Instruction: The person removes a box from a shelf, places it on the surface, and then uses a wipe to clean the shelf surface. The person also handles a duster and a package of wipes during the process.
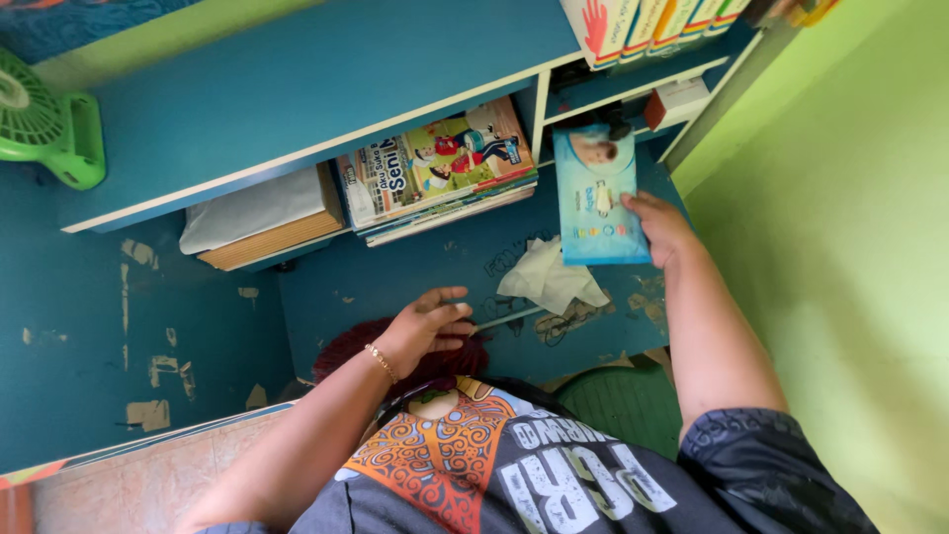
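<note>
Reaching across a worn blue desk, as I see it from the head camera.

Head view: my right hand [660, 225] rests its fingers on the lower right edge of a flat light-blue soft pack of wet wipes [596, 196], which lies on the blue painted desk top [395, 277] just under the shelf; I cannot tell whether the hand grips it or only presses on it. My left hand [427, 326], gold bracelet at the wrist, hovers with fingers loosely spread and holds nothing. Between the hands lies a crumpled white tissue [550, 278], just below the pack. A stack of colourful magazines [440, 168] fills the shelf compartment; a green plastic fan [47, 121] stands far left.
</note>
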